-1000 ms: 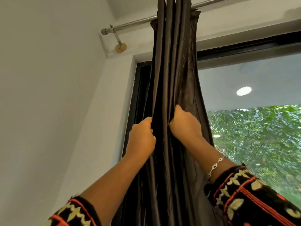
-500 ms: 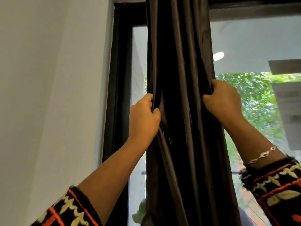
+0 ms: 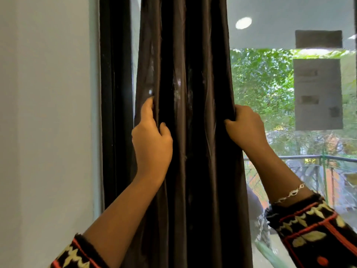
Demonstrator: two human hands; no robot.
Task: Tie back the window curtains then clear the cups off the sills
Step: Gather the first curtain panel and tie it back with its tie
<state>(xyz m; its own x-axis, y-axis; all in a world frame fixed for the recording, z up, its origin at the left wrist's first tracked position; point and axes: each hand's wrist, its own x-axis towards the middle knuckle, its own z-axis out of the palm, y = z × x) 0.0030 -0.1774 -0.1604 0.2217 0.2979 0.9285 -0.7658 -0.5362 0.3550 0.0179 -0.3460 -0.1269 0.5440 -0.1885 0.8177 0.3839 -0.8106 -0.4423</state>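
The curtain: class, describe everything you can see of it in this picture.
The curtain is dark brown, faintly shiny cloth, gathered into a narrow bunch of upright folds. It hangs beside the black window frame. The left hand grips its left edge, the right hand its right edge.

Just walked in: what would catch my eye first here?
A dark brown curtain hangs bunched in the middle, the left hand gripping its left edge and the right hand clutching its right edge. Beyond the glass on the right, bright green foliage shows above a balcony railing.
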